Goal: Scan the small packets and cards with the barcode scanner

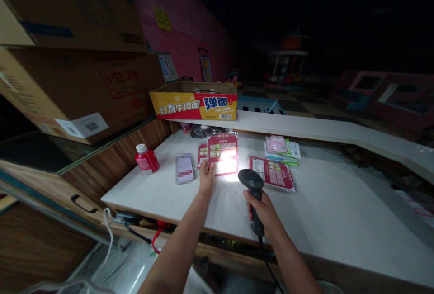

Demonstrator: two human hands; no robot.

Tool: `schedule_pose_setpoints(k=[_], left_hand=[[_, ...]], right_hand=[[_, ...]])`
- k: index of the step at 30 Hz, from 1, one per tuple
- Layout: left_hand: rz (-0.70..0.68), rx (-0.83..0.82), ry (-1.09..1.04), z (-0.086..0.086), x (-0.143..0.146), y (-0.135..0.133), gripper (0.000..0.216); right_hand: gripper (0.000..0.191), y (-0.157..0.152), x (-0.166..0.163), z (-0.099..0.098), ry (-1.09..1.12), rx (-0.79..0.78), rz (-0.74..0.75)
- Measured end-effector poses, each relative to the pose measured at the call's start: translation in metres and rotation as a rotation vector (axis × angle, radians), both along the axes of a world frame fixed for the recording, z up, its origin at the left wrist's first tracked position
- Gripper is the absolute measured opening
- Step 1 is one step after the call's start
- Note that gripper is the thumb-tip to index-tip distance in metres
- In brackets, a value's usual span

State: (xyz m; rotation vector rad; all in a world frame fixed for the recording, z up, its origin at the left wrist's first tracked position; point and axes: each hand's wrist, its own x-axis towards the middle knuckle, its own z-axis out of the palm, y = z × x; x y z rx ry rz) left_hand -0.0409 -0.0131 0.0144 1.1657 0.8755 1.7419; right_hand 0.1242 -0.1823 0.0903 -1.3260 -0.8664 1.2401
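Observation:
My right hand (261,210) is wrapped round the handle of a black barcode scanner (251,180), whose cord hangs down past the counter's front edge. White light falls on a red plastic-wrapped packet (223,142) in front of it. The fingers of my left hand (206,177) are closed on that packet's lower left corner, tilting it up. Part of another red packet (202,150) shows behind it. To the right lies a further red packet (273,173), with a pile of pink, white and green packets (280,145) just beyond.
A phone (185,168) and a red bottle with a white cap (147,158) stand left on the white counter (325,203). A yellow and red carton (198,104) sits on the raised back ledge. Large cardboard boxes (77,90) are stacked at left. Cables (108,230) hang below the front edge.

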Motion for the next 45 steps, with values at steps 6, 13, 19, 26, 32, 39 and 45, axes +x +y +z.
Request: schedule_pose_setpoints(k=[6, 13, 19, 26, 32, 39, 45], left_hand=[[0.010, -0.004, 0.013, 0.004, 0.000, -0.003, 0.034], [-0.032, -0.019, -0.016, 0.009, 0.001, -0.007, 0.039], [0.050, -0.004, -0.055, 0.008, 0.002, -0.006, 0.034], [0.038, -0.014, -0.056, 0.014, 0.003, -0.012, 0.031], [0.047, -0.016, -0.048, 0.013, 0.002, -0.011, 0.037], [-0.001, -0.033, -0.102, 0.009, 0.002, -0.008, 0.041], [-0.018, -0.058, -0.102, 0.011, 0.001, -0.008, 0.045]], right_hand=[[0.044, 0.002, 0.001, -0.001, -0.036, 0.033, 0.024], [0.040, 0.003, 0.001, -0.007, -0.072, 0.068, 0.013], [0.040, 0.009, -0.002, -0.008, -0.075, 0.053, -0.005], [0.038, 0.022, -0.004, -0.006, -0.069, 0.074, 0.014], [0.036, 0.035, -0.004, -0.007, -0.116, 0.075, 0.048], [0.040, 0.036, -0.001, -0.007, -0.106, 0.057, 0.081], [0.047, 0.014, 0.021, -0.006, 0.050, 0.011, 0.073]])
